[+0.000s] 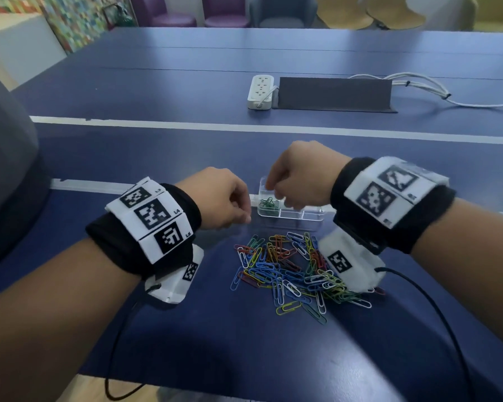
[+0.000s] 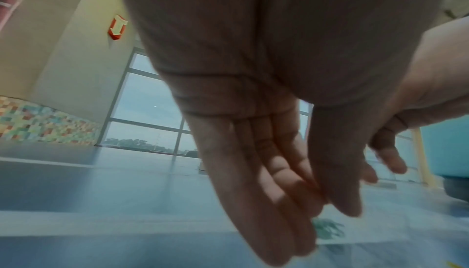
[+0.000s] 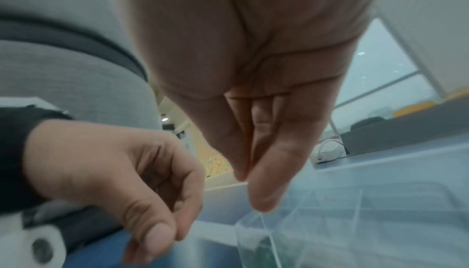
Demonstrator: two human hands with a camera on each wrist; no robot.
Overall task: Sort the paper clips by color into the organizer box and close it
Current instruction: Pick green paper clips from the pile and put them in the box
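A clear organizer box (image 1: 311, 217) stands on the blue table, with green paper clips (image 1: 269, 203) in its left compartment. The other compartments I can see look empty. A mixed pile of coloured paper clips (image 1: 291, 271) lies just in front of the box. My right hand (image 1: 276, 195) hovers over the green compartment with thumb and fingers straight and gathered, and no clip shows between them (image 3: 251, 190). My left hand (image 1: 246, 217) sits just left of the box, its thumb against its index fingertip (image 3: 170, 236). Whether the left hand pinches a clip is hidden.
Farther back on the table (image 1: 157, 158) are a white power strip (image 1: 260, 91), a dark grey cover (image 1: 334, 94) and white cables (image 1: 418, 85). Purple, grey and tan chairs (image 1: 227, 13) stand past the far edge. Black wrist-camera cables (image 1: 436, 309) trail toward me.
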